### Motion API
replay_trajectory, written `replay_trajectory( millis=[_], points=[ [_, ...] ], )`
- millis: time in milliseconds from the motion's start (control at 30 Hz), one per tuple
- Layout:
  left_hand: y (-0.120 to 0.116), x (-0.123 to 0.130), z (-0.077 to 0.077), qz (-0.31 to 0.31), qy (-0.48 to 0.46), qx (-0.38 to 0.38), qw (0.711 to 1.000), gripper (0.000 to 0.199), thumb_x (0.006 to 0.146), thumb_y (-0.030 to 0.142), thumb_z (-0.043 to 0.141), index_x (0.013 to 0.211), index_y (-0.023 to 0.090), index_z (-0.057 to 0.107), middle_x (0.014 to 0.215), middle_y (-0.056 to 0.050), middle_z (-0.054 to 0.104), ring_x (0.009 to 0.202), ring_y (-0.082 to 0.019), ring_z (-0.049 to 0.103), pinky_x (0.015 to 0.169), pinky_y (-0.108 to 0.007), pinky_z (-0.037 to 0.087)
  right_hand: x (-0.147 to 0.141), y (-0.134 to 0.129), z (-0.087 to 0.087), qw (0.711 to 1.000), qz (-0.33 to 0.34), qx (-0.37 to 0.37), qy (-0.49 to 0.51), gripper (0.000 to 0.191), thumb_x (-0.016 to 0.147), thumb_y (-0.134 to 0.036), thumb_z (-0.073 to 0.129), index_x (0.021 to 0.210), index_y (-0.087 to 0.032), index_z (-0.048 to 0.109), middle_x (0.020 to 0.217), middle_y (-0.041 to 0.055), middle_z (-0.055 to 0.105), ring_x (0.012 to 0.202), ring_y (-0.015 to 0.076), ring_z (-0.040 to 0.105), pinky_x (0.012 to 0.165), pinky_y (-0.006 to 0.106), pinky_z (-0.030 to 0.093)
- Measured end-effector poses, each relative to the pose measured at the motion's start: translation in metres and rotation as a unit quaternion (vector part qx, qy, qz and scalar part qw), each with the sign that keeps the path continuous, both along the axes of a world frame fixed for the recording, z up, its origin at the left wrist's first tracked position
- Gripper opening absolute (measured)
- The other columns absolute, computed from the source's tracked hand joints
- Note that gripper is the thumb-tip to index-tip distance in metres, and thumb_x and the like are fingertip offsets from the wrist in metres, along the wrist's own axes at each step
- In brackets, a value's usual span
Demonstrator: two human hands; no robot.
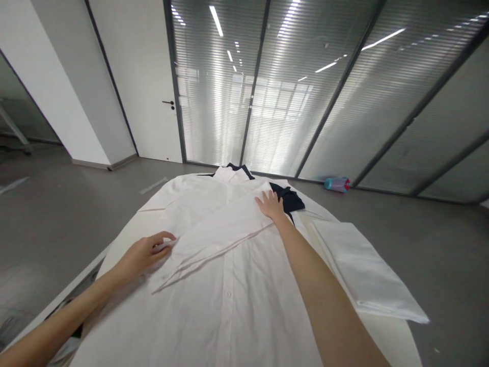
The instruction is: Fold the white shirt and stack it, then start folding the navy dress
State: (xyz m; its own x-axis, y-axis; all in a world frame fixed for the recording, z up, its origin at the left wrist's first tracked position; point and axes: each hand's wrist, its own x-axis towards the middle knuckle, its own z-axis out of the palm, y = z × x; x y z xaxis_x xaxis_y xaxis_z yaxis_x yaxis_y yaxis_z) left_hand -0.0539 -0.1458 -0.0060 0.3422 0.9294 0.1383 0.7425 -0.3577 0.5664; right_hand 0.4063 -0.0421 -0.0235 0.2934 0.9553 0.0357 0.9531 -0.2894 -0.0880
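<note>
A white button-up shirt (244, 275) lies front side up, its collar at the far end. One sleeve (229, 224) is folded across the chest, running diagonally down toward the left. My left hand (147, 252) has its fingers curled in a pinch on the edge of this sleeve, near the cuff. Up at the shoulder fold, my right hand (270, 205) lies flat with fingers spread, pressing on the cloth. Dark navy cloth (288, 198) shows from under the shirt beside my right hand and behind the collar.
The shirt covers much of a cream-coloured table (389, 331) with a rounded edge. A folded white cloth (367, 270) lies on the right, one corner over the edge. Beyond are a glass partition (282, 102), a white door (141, 76) and a blue-and-red object (336, 184) on the floor.
</note>
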Motion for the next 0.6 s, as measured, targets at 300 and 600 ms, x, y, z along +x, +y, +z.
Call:
replay_trajectory(
  millis=[300,600],
  points=[
    [0.01,0.077,0.012,-0.229,0.071,0.189,0.952,0.034,0.1,0.034,0.043,0.123,0.022,0.065,0.135,-0.011,0.061,0.128,-0.025,0.055,0.105,-0.04,0.047,-0.017,-0.02,0.004,0.996,0.062,0.037,-0.051,0.068,0.102,-0.059,0.019,0.156,-0.021,0.032,0.164,0.0159,0.018,0.15,0.0343,0.02,0.118,0.056,0.015],
    [0.011,0.101,-0.007,-0.295,0.198,0.132,0.925,0.061,0.099,0.059,0.039,0.155,0.041,0.027,0.164,-0.002,0.023,0.151,-0.033,0.018,0.121,-0.055,0.021,-0.065,-0.069,0.013,0.989,0.144,-0.028,0.028,0.081,0.096,-0.073,0.016,0.16,-0.025,0.018,0.167,0.011,0.001,0.152,0.0355,0.004,0.12,0.056,0.006]
  ],
)
